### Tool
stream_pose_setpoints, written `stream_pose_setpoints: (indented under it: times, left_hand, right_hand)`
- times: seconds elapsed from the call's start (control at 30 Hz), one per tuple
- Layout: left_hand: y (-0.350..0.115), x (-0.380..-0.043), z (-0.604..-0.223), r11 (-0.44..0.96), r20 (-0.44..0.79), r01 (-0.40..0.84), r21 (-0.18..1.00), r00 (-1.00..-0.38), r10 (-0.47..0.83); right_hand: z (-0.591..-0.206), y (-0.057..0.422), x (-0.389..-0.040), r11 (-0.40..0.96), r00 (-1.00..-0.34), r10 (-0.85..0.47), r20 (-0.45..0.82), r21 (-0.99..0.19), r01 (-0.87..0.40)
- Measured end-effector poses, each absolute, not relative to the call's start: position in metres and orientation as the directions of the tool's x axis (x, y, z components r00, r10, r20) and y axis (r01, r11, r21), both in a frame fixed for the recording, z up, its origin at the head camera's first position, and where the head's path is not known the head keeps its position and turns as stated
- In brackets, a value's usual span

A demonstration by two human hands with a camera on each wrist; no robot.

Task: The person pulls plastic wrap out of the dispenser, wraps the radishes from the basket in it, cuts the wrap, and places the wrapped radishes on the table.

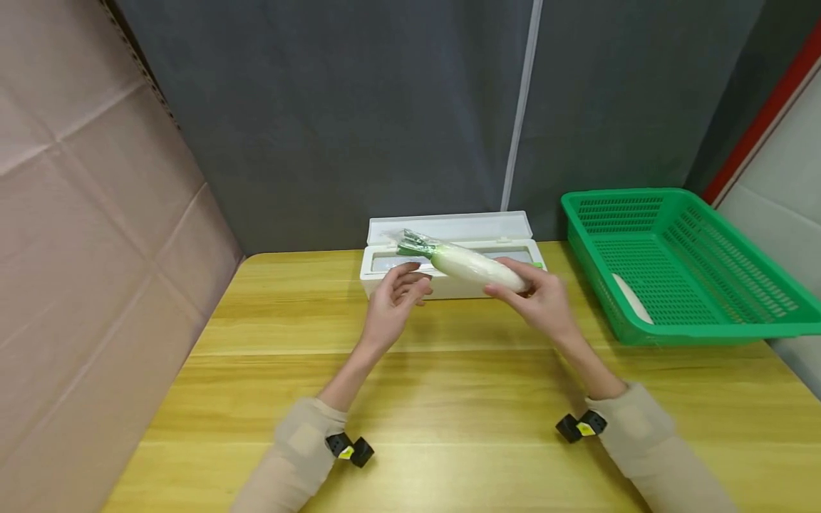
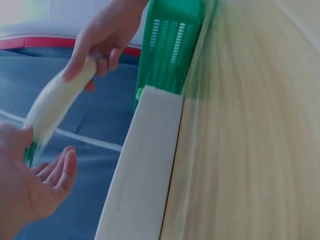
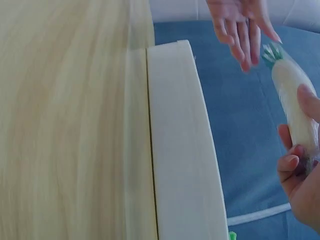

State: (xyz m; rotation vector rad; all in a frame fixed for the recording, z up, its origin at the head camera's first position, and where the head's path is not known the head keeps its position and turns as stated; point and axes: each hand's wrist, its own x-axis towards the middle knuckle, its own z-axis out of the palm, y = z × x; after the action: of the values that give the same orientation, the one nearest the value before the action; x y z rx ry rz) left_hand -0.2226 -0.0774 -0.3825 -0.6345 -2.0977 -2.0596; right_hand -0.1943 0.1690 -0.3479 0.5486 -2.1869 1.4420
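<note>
Grasping a long film-wrapped white radish (image 1: 473, 266) with a green leafy top (image 1: 417, 246) by its leafless end in a thumb-and-finger grip, the right hand (image 1: 545, 299) points the leaves toward about ten o'clock, over a long white box (image 1: 452, 288) with a raised lid (image 1: 477, 226). The left hand (image 1: 393, 299), at the radish's eight o'clock, has its grip released (whether it touches the radish is hard to tell). At the box's three o'clock, on the yellow wood-grain desk (image 1: 449, 399), sits a green slatted basket (image 1: 725, 331).
</note>
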Motion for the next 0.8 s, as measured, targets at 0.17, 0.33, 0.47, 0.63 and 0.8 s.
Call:
stream_pose_setpoints:
  times: [0.17, 0.33, 0.47, 0.63, 0.8]
  left_hand:
    - [-0.06, -0.217, -0.382, -0.033, 0.31, 0.31, 0.95, -0.927, 0.211]
    - [-0.047, -0.213, -0.379, -0.044, 0.289, 0.287, 0.957, -0.933, 0.215]
    - [-0.041, -0.213, -0.377, -0.046, 0.281, 0.277, 0.96, -0.94, 0.195]
    - [-0.037, -0.214, -0.375, -0.096, 0.228, 0.216, 0.972, -0.964, 0.137]
    - [-0.035, -0.215, -0.372, -0.199, 0.189, 0.17, 0.965, -0.978, 0.085]
  right_hand:
    - [-0.351, 0.158, -0.196, 0.383, -0.752, -0.061, 0.657, -0.68, -0.625]
    - [-0.376, 0.153, -0.213, 0.36, -0.719, -0.044, 0.693, -0.661, -0.659]
    - [-0.389, 0.15, -0.221, 0.386, -0.709, -0.056, 0.703, -0.64, -0.664]
    - [-0.392, 0.146, -0.219, 0.432, -0.688, -0.096, 0.719, -0.593, -0.679]
    - [-0.391, 0.141, -0.218, 0.474, -0.651, -0.161, 0.742, -0.52, -0.71]
